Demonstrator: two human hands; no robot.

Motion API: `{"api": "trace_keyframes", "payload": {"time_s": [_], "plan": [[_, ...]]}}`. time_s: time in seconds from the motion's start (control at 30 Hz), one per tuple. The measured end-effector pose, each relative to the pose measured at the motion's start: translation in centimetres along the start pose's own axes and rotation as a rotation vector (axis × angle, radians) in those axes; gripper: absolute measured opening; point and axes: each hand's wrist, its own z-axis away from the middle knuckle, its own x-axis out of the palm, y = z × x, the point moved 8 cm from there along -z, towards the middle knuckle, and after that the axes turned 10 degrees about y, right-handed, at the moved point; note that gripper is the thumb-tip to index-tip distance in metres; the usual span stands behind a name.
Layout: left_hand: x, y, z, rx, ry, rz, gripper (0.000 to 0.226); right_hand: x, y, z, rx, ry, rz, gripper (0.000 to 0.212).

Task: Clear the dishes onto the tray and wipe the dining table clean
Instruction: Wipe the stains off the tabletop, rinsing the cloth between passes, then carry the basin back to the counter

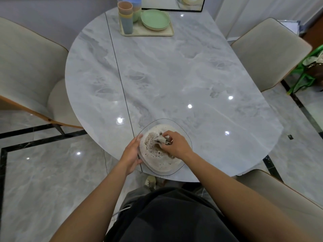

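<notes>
A clear glass bowl (183, 131) of foamy, brownish water stands at the near edge of the grey marble table (174, 75). My right hand (176, 144) grips a wet grey cloth (162, 139) inside the bowl, over the foam. The bowl's left rim is held by my left hand (132, 152), with its fingers curled round the side. Far back on the table lies a cream tray (148, 33) with stacked green plates (154, 20) and stacked pastel cups (125, 16).
Beige chairs stand at the left (29, 72), right (269, 51) and near right (288, 194) of the table. A dark seam (120, 75) runs across the tabletop. A framed picture (190, 4) leans behind the tray. A green frame (307, 74) stands on the floor at the right.
</notes>
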Motion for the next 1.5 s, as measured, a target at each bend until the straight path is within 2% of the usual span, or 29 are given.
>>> {"api": "trace_keyframes", "payload": {"time_s": [0.1, 0.33, 0.57, 0.7, 0.77, 0.87, 0.93, 1.03, 1.1, 1.17, 1.23, 1.4, 1.5], "plan": [[-0.1, -0.2, -0.3, 0.002, -0.01, -0.022, 0.039, -0.2, 0.8, 0.1, -0.053, -0.057, 0.102, 0.043], [0.2, 0.0, -0.1, 0.008, -0.021, -0.042, 0.036, 3.3, 0.7, 2.7, -0.31, -0.265, 0.414, 0.05], [0.3, 0.1, 0.1, 0.007, -0.029, -0.041, 0.035, 5.6, -0.2, 4.3, -0.399, -0.218, 0.696, 0.061], [0.0, 0.2, 0.2, 0.021, -0.001, -0.058, 0.034, 5.8, -0.8, 3.8, -0.4, -0.208, 0.739, 0.058], [-0.1, 0.4, 0.3, 0.038, 0.017, -0.08, 0.034, 5.8, -1.0, 3.1, -0.353, -0.245, 0.664, 0.054], [-0.7, 1.0, 0.3, 0.104, 0.095, -0.141, 0.033, 4.2, -1.0, 2.0, -0.226, -0.269, 0.378, 0.042], [-0.9, 1.3, 0.4, 0.157, 0.122, -0.175, 0.034, 1.7, 0.0, 1.3, -0.192, -0.156, 0.279, 0.035], [-0.8, 1.9, 0.7, 0.204, 0.142, -0.199, 0.031, -2.9, 3.2, 1.1, -0.132, 0.103, 0.209, 0.028], [-0.6, 2.3, 0.7, 0.23, 0.158, -0.225, 0.027, -5.1, 5.3, 1.4, -0.088, 0.234, 0.208, 0.03], [-0.5, 2.4, 0.4, 0.263, 0.175, -0.281, 0.025, -6.1, 7.0, 1.8, -0.03, 0.291, 0.212, 0.035], [-0.5, 2.4, 0.1, 0.287, 0.189, -0.345, 0.03, -6.4, 8.6, 2.0, 0.074, 0.291, 0.133, 0.033], [-0.2, 2.9, -0.3, 0.353, 0.205, -0.448, 0.034, -4.8, 10.4, 2.2, 0.324, 0.187, -0.285, 0.021], [-0.1, 3.1, -0.4, 0.379, 0.213, -0.513, 0.034, -3.5, 10.5, 2.6, 0.399, 0.152, -0.42, 0.026]]}}
